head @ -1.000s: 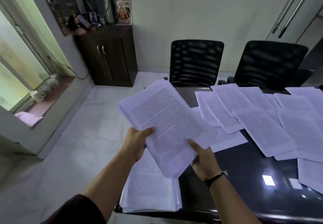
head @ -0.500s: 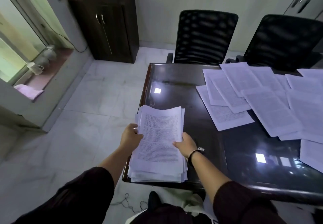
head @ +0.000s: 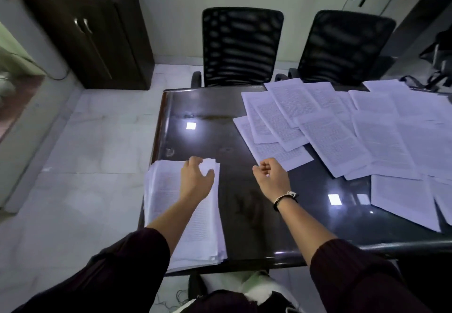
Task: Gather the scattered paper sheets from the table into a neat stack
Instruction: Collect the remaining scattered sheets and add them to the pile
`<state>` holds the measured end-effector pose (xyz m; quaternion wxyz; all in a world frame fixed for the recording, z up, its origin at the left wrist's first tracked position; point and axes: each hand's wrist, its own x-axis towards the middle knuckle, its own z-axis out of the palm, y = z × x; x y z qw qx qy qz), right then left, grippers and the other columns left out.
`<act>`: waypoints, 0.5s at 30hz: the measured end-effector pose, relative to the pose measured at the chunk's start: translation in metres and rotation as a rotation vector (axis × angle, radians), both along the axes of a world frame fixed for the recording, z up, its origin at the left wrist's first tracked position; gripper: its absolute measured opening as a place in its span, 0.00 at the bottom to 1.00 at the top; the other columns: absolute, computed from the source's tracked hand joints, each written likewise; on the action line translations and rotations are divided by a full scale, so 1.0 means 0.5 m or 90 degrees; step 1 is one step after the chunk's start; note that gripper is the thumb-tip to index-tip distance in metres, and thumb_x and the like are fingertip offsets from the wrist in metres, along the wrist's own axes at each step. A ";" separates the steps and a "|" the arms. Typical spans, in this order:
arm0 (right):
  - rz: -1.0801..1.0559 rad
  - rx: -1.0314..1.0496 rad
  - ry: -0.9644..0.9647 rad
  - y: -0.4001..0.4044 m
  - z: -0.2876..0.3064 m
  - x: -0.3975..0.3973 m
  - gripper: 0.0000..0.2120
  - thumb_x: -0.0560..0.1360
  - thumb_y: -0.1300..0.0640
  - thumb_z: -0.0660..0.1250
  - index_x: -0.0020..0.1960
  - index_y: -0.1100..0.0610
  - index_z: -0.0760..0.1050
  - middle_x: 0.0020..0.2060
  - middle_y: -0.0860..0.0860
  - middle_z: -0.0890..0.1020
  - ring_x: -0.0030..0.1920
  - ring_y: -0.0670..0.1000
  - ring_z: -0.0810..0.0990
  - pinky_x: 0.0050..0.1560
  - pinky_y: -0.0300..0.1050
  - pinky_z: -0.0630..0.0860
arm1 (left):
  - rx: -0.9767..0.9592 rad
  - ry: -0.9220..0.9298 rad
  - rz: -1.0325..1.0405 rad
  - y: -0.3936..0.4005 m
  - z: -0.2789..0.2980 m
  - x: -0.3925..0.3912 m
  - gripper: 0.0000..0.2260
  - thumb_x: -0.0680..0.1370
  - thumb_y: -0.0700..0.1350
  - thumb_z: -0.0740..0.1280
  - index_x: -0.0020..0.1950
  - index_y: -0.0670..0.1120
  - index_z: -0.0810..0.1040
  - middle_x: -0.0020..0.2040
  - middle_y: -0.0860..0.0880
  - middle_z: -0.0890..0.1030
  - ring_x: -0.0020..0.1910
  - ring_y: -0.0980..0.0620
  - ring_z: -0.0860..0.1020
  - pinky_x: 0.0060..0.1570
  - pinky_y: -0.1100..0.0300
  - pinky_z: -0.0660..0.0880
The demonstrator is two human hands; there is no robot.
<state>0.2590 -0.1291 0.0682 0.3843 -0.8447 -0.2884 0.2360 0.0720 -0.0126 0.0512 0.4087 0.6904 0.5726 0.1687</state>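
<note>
- The left hand is over the far end of the paper stack, fingers loose and holding nothing.
- The right hand is just right of the stack, fingers softly curled and empty.
- The stack lies on the dark table.
- Loose sheets lie spread far right of the stack.
- Two black chairs stand behind the table.

white sheets, glossy black table

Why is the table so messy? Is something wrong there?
Loose sheets lie overlapping at odd angles across the table's right side. The stack at the left corner is fanned, with uneven edges that hang past the near edge.
</note>
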 end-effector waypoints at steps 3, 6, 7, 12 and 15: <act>-0.024 0.002 -0.023 0.007 0.012 0.112 0.10 0.75 0.53 0.72 0.50 0.58 0.77 0.45 0.51 0.83 0.43 0.49 0.80 0.47 0.43 0.74 | -0.048 -0.021 -0.014 0.007 -0.006 0.112 0.19 0.80 0.47 0.71 0.69 0.44 0.73 0.67 0.46 0.77 0.58 0.49 0.76 0.59 0.56 0.74; -0.026 -0.028 -0.042 0.030 0.000 0.243 0.11 0.75 0.52 0.71 0.51 0.59 0.76 0.45 0.53 0.83 0.45 0.53 0.81 0.40 0.41 0.73 | -0.104 -0.007 -0.008 0.028 -0.030 0.230 0.22 0.79 0.49 0.70 0.71 0.44 0.72 0.68 0.46 0.77 0.59 0.49 0.76 0.56 0.57 0.71; -0.022 -0.042 -0.050 0.040 -0.006 0.280 0.12 0.75 0.52 0.71 0.51 0.60 0.76 0.45 0.54 0.83 0.46 0.55 0.82 0.41 0.43 0.74 | -0.127 0.003 0.002 0.037 -0.035 0.259 0.23 0.79 0.49 0.70 0.72 0.44 0.71 0.69 0.47 0.76 0.61 0.48 0.77 0.56 0.57 0.71; 0.091 -0.167 -0.104 0.103 -0.074 0.468 0.23 0.74 0.49 0.71 0.63 0.63 0.73 0.60 0.59 0.78 0.59 0.60 0.77 0.59 0.54 0.76 | -0.213 -0.006 0.128 0.086 -0.067 0.404 0.28 0.80 0.48 0.70 0.77 0.40 0.67 0.64 0.45 0.79 0.56 0.49 0.76 0.50 0.57 0.69; 0.206 -0.239 -0.156 0.129 -0.118 0.516 0.31 0.70 0.43 0.71 0.63 0.63 0.72 0.61 0.59 0.76 0.63 0.61 0.75 0.60 0.51 0.75 | -0.221 -0.031 0.205 0.126 -0.091 0.474 0.23 0.78 0.47 0.71 0.69 0.36 0.75 0.51 0.42 0.82 0.52 0.44 0.80 0.41 0.57 0.70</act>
